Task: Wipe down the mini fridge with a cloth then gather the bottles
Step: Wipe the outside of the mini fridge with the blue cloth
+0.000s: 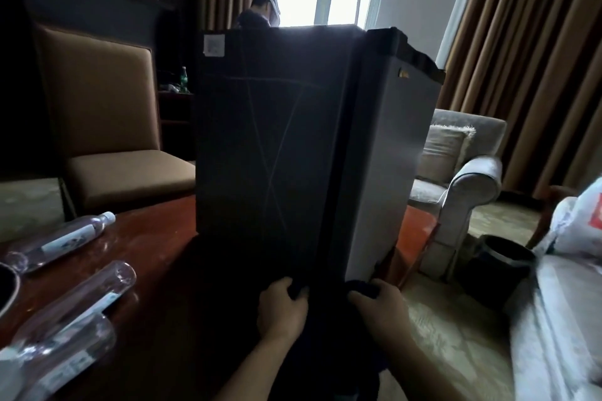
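1. My left hand (282,306) has its grip curled tight around a bunch of dark cloth (298,292) at the foot of the tall dark boxy mini fridge (277,139), thumb over the fold.
2. My right hand (378,306) has its grip closed on another bunch of the same dark cloth, just beside the lower edge of the fridge's grey side panel.
3. Both forearms reach up from the bottom of the view, wrists nearly straight, hands close together but apart, knuckles towards the fridge.
4. The fridge stands upright on the reddish-brown polished wooden bench (153,237), its dark face turned to me, a small pale sticker (214,45) in its upper left corner.
5. Three clear plastic bottles with white labels lie on their sides on the bench to my left: one farther back (65,239), one nearer (88,299), one nearest at the edge of the view (55,358).
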`<action>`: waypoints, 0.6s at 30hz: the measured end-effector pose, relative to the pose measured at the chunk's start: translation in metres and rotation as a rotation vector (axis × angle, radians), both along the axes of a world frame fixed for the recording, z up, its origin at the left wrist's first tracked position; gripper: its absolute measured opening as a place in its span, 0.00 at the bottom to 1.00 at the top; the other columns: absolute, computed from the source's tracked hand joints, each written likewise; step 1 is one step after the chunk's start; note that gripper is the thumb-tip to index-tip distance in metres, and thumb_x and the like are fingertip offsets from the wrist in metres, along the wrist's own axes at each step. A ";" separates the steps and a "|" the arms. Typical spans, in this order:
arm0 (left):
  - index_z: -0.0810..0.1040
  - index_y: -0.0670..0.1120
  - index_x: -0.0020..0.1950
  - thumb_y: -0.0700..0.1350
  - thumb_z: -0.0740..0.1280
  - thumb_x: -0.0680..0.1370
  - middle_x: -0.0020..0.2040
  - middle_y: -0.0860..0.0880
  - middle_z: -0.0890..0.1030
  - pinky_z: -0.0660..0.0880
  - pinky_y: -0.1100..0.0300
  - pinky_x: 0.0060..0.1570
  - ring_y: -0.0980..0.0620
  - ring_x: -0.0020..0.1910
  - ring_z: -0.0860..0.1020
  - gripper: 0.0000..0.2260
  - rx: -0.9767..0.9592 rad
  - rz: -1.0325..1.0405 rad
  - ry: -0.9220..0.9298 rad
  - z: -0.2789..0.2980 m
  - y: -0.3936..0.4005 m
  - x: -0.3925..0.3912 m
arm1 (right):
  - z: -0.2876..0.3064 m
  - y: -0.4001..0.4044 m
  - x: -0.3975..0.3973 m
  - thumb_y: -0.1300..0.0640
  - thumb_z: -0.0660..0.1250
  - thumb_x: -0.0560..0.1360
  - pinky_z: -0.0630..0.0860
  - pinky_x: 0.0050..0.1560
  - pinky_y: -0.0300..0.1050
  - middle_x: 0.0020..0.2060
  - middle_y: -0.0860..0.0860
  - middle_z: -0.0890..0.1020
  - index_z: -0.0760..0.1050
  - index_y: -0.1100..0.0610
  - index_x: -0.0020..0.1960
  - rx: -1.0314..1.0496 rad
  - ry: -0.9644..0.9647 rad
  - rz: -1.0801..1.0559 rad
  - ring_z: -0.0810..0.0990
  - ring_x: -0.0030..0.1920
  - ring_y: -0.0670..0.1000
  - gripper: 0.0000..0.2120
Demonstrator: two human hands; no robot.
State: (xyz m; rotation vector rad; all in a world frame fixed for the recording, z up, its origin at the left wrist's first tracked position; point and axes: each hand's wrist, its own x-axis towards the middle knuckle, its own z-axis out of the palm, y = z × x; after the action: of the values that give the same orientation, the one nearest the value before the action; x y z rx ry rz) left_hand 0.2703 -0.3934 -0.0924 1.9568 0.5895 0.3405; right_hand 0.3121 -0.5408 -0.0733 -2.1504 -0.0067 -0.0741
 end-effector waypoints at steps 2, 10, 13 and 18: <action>0.78 0.45 0.61 0.47 0.67 0.78 0.59 0.47 0.80 0.69 0.66 0.50 0.53 0.50 0.78 0.12 -0.073 0.014 -0.142 0.028 0.009 0.003 | 0.031 0.000 0.003 0.46 0.73 0.54 0.80 0.45 0.56 0.32 0.52 0.84 0.81 0.56 0.37 0.033 -0.055 0.046 0.83 0.40 0.57 0.16; 0.79 0.49 0.51 0.48 0.67 0.79 0.45 0.58 0.76 0.74 0.63 0.47 0.57 0.44 0.76 0.04 -0.302 0.020 -0.714 0.223 0.035 0.023 | 0.243 0.032 0.013 0.45 0.70 0.58 0.81 0.46 0.56 0.38 0.50 0.84 0.82 0.54 0.45 0.026 -0.666 0.094 0.83 0.41 0.52 0.19; 0.78 0.46 0.38 0.47 0.70 0.76 0.40 0.48 0.81 0.80 0.49 0.50 0.49 0.42 0.81 0.08 -0.296 0.050 -0.817 0.249 0.038 0.032 | 0.280 0.040 0.009 0.51 0.69 0.66 0.80 0.43 0.48 0.42 0.50 0.83 0.80 0.55 0.52 -0.081 -0.788 0.024 0.81 0.42 0.51 0.16; 0.73 0.44 0.67 0.49 0.72 0.75 0.64 0.46 0.77 0.75 0.51 0.62 0.49 0.59 0.77 0.23 -0.510 -0.005 -0.665 0.221 0.046 0.039 | 0.246 0.052 0.009 0.49 0.66 0.70 0.75 0.43 0.51 0.46 0.54 0.81 0.75 0.55 0.52 -0.348 -0.937 -0.082 0.79 0.46 0.59 0.14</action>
State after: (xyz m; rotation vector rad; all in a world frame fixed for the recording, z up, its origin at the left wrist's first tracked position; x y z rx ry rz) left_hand 0.3090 -0.3471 0.1282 1.2491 0.2014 0.7214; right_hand 0.3212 -0.4892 0.1727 -2.2590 -0.5027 -1.1863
